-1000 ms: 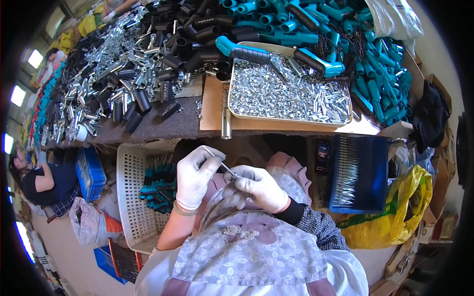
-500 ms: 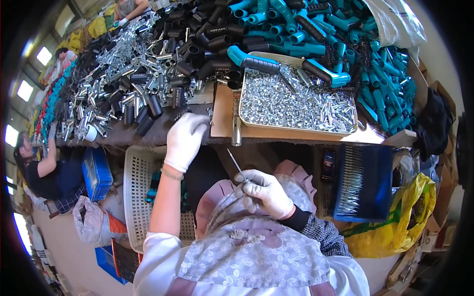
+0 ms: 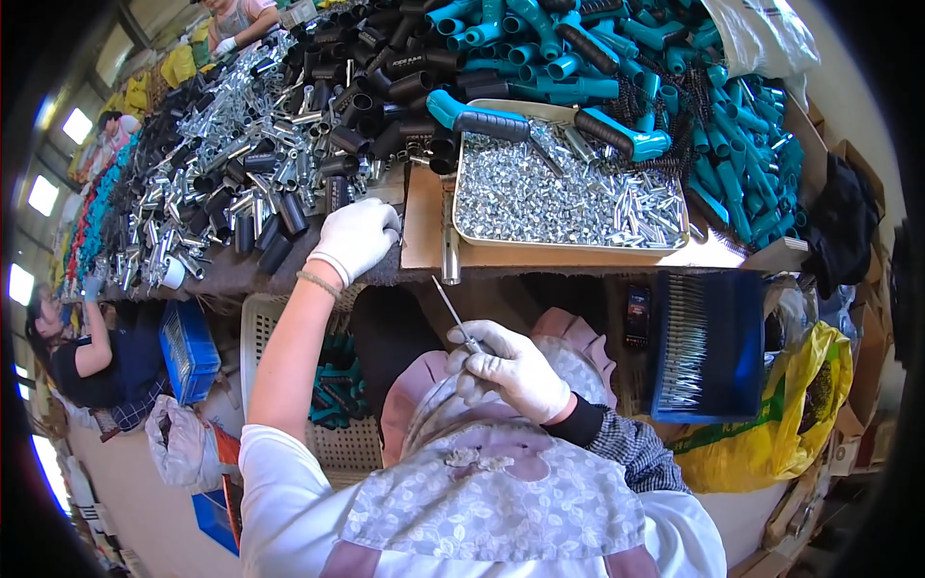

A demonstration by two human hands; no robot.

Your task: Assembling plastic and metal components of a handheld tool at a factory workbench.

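Note:
My right hand (image 3: 515, 374), in a white glove, is closed around a thin metal rod (image 3: 448, 306). The rod slants up and left from the fingers, and a thicker silvery part shows where they grip it. At the front edge of the bench is my left hand (image 3: 355, 237), also gloved. Its fingers are curled together, and the fingertips are hidden, so what they hold, if anything, does not show. Just right of it, a shiny metal tube (image 3: 450, 252) juts past the bench edge, apart from the rod's tip.
A tray (image 3: 568, 245) of small metal parts stands on cardboard, with teal and black handles (image 3: 624, 140) over its rim. Black and silver tubes (image 3: 260, 202) heap at left. Below are a white basket (image 3: 347, 448) and a blue bin (image 3: 727, 356) of rods. Co-workers (image 3: 106, 361) sit at left.
My left hand has come down slightly onto the bench edge, and its fingers have curled in. My right hand still holds the rod, nearly in place. The whole view has shifted a little.

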